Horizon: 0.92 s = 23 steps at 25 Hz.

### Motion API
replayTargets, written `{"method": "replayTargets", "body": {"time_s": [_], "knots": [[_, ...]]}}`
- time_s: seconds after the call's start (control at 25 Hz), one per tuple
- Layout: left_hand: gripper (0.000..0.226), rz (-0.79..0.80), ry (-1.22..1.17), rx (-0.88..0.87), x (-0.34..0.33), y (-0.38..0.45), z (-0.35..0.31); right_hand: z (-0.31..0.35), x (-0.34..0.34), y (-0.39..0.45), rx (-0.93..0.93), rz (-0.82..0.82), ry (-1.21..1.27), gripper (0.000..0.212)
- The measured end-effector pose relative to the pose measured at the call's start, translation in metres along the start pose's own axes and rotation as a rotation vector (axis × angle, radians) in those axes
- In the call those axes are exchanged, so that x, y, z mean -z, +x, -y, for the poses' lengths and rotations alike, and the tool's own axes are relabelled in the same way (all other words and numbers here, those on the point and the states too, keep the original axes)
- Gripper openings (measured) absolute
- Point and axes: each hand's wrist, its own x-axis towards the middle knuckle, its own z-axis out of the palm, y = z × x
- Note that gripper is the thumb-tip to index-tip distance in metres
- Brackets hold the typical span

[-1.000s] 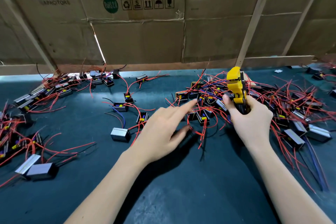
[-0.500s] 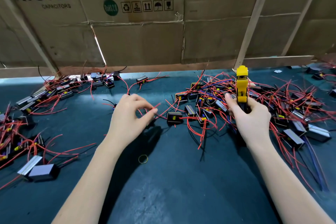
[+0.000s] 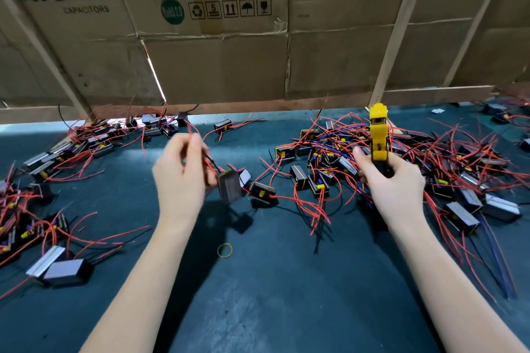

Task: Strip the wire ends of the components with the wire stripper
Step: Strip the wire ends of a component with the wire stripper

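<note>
While I watch through the head camera, I count two hands over the dark green tabletop (image 3: 258, 309). My left hand (image 3: 179, 178) pinches thin red and black wires between its blurred fingertips, and one dark component (image 3: 230, 188) dangles from them, tilted, just above the tabletop. My right hand (image 3: 393, 180) is curled tight around the handle of the single yellow wire stripper (image 3: 378, 132), which stands upright with its head pointing away from me. Loose components lie in three heaps, too tangled for me to count: one pile (image 3: 401, 163) behind and right of the stripper, one (image 3: 97, 137) at far left along the back, one (image 3: 31, 226) at the left edge. One rubber band (image 3: 224, 250) lies between my forearms. Cardboard boxes (image 3: 218, 26) wall off the back edge.
</note>
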Motion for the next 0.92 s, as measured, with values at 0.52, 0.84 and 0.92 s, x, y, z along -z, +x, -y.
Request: {"method": "replayTargets", "body": {"time_s": [0.52, 0.84, 0.92], "knots": [[0.041, 0.188, 0.784, -0.415, 0.007, 0.002, 0.002, 0.005, -0.002, -0.002, 0.002, 0.007, -0.017, 0.032], [0.027, 0.868, 0.795, -0.416, 0.006, -0.002, 0.008, 0.001, -0.002, -0.002, -0.028, 0.030, -0.021, 0.034], [0.027, 0.700, 0.700, -0.457, 0.005, -0.001, 0.007, 0.001, -0.003, -0.001, -0.031, 0.032, -0.027, 0.035]]}}
